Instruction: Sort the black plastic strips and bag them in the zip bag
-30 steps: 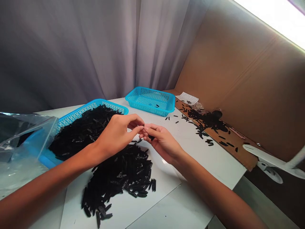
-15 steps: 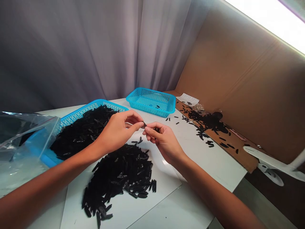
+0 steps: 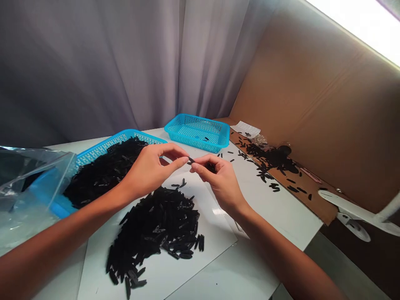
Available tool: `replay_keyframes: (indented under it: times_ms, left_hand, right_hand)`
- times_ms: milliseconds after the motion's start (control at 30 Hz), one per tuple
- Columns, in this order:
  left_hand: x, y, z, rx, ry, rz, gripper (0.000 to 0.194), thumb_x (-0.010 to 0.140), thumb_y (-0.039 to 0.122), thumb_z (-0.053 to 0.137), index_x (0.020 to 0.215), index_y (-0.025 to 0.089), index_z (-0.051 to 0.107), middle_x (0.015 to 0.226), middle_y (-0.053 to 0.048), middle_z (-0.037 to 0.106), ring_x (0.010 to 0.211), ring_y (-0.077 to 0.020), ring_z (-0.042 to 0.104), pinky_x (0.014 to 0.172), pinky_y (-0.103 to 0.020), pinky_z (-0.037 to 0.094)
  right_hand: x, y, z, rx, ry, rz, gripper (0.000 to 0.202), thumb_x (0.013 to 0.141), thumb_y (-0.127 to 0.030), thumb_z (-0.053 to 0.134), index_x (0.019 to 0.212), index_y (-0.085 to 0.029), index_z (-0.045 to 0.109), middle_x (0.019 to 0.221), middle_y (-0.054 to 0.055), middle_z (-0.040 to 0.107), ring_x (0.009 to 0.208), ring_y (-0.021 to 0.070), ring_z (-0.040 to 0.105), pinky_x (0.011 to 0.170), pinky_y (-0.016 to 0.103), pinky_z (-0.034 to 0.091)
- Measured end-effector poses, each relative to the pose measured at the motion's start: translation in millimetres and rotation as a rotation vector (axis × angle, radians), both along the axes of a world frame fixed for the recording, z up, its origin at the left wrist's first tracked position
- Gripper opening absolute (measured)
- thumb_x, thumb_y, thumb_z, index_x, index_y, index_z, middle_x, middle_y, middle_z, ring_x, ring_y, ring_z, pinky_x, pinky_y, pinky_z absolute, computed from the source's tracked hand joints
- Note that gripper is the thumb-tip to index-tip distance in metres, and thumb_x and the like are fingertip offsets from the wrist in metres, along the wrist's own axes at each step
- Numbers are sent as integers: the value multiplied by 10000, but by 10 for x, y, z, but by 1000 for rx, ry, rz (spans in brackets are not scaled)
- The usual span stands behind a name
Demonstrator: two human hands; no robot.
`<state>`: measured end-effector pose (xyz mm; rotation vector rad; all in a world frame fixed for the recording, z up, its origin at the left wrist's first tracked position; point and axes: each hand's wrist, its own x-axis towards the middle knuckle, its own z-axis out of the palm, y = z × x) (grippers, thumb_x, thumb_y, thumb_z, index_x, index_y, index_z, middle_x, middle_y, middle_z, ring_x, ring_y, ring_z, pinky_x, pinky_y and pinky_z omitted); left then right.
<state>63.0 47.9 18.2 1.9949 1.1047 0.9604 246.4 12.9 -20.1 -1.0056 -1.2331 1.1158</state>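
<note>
A small black elongated piece (image 3: pixel 190 160) is pinched between both hands above the table. My left hand (image 3: pixel 150 168) is closed, thumb and index finger gripping its left end. At the other end, my right hand (image 3: pixel 223 181) pinches it with thumb and forefinger. More black pieces (image 3: pixel 211 167) show within the curled fingers of the right hand. Beneath the hands, a heap of similar black pieces (image 3: pixel 159 221) lies on a white board (image 3: pixel 193 262). A blue basket (image 3: pixel 128 132) filled with such pieces stands behind my left forearm.
Another blue basket (image 3: pixel 196 143), with a few black pieces inside, stands at the back. Scattered pieces and a dark mound (image 3: pixel 275 158) lie along the cardboard (image 3: pixel 312 208) on the right. A clear plastic bag (image 3: pixel 34 187) is at left; a white metal bracket (image 3: pixel 353 210) juts in at right.
Both hands have risen slightly, still pinching the small black piece between them. The right fingers are curled a little differently, and more black shows inside them. The view has shifted slightly.
</note>
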Motion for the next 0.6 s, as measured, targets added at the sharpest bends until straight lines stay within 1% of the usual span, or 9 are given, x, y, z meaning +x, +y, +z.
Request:
replay_keyframes:
  times_ms: [100,200,367,600]
  left_hand:
    - [0,3,16,25,7,-5,155,893,353,696,854,224,773,881,19,771,823,-146,688,748,-249,532]
    - [-5,7,20,58,27,4,143,889,340,702,856,223,777,879,18,776,813,-146,687,732,-245,525]
    - [-5,-16,18,145,39,20,140,890,334,700,894,220,781,907,8,782,812,-149,681,685,-237,510]
    - [-7,-18,52,79,72,14,227,908,364,653,796,216,783,841,-6,784,783,-180,683,716,-277,513]
  right_hand:
    - [-3,-1,1,-2,0,8,123,837,-307,783,846,-192,738,729,-3,701,606,110,473,588,279,353]
    - [0,7,-17,-28,32,46,126,861,-317,768,883,-196,739,749,-2,706,605,105,452,586,276,338]
    - [10,12,-26,2,12,71,159,894,-335,735,827,-192,715,758,1,690,600,104,429,586,282,326]
    - [1,-1,7,70,-114,70,177,936,-324,671,818,-194,700,730,8,666,605,125,457,579,291,339]
